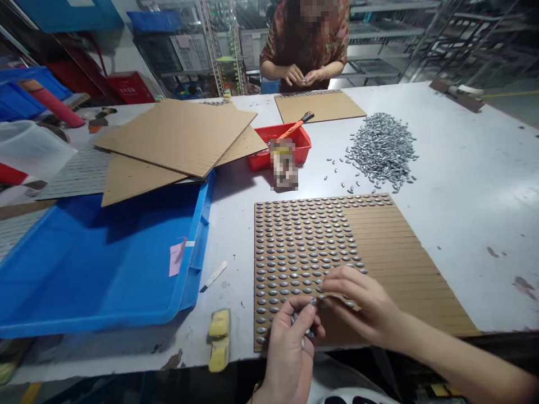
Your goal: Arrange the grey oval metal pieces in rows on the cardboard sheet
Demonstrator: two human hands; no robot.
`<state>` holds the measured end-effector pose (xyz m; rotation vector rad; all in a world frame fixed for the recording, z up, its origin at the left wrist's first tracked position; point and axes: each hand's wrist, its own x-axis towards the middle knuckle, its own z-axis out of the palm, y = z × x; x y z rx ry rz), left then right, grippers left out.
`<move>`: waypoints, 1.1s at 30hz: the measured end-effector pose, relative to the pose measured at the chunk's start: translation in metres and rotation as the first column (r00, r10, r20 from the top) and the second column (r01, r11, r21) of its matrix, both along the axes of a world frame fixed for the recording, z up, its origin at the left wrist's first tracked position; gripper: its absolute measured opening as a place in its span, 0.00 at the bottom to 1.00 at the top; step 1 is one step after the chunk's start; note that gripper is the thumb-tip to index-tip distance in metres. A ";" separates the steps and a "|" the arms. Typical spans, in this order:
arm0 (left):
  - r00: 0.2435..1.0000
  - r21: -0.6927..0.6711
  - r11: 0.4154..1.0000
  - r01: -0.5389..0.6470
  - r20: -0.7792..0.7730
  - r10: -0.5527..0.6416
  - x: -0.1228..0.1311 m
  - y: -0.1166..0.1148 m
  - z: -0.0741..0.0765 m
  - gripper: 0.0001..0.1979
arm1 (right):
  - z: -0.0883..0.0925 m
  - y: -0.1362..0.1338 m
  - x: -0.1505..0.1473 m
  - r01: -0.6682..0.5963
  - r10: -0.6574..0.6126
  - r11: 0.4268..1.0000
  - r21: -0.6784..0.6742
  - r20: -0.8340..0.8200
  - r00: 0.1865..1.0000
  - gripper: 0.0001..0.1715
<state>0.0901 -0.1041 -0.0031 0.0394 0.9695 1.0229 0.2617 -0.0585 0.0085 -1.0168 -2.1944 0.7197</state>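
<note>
**Pinching oval metal studs [312, 302] above a half-filled cardboard board [404, 269]: one slip could scatter the rows**

We work at a white worktop [475, 196], with our left hand [290, 350] curled closed around a small bunch of studs. Our right hand [357, 306] reaches over the board, its fingers [332, 286] drawn together at the edge of the filled rows; whether they grip a stud is too small to tell. The board lies directly before us, its lower edge close to the worktop's front. Neat rows of studs [303, 247] cover its left side, and the right side shows bare grooves.

In our judgement, the main danger lies beneath the right hand: a brush from the palm or wrist could knock set studs out of line. A loosened grip could drop the left hand's bunch onto the rows or over the front edge. Nothing visible holds the board in place, so a bump could shift it and disturb the whole pattern. Loose studs straying from the heap [382, 150] beyond the board could also get mixed in or roll away.

Beyond the heap sit a red plastic crate [269, 160] holding an orange-handled tool [297, 124] and a blue plastic tray [96, 269]. Across the worktop, a co-worker's hands [304, 76] work close together above another cardboard board [320, 106].
</note>
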 end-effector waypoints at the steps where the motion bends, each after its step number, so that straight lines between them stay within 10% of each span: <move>1: 1.000 0.003 1.000 -0.001 0.020 0.001 0.003 -0.003 0.001 0.08 | -0.002 -0.017 -0.001 0.026 -0.027 0.999 -0.030 -0.027 0.999 0.18; 14: 0.993 -0.043 0.994 0.101 0.062 -0.098 0.029 -0.042 0.008 0.10 | -0.024 -0.069 0.017 0.119 -0.119 0.993 -0.006 -0.105 0.987 0.24; 20: 0.991 -0.052 0.991 0.124 -0.037 -0.126 0.013 -0.034 0.016 0.10 | -0.022 -0.069 0.045 0.182 -0.243 0.957 -0.226 -0.279 0.929 0.13; 33: 0.994 -0.086 0.991 0.107 0.041 -0.104 0.014 -0.036 0.006 0.14 | -0.055 -0.067 0.103 0.408 -0.419 0.875 -0.258 0.015 0.908 0.09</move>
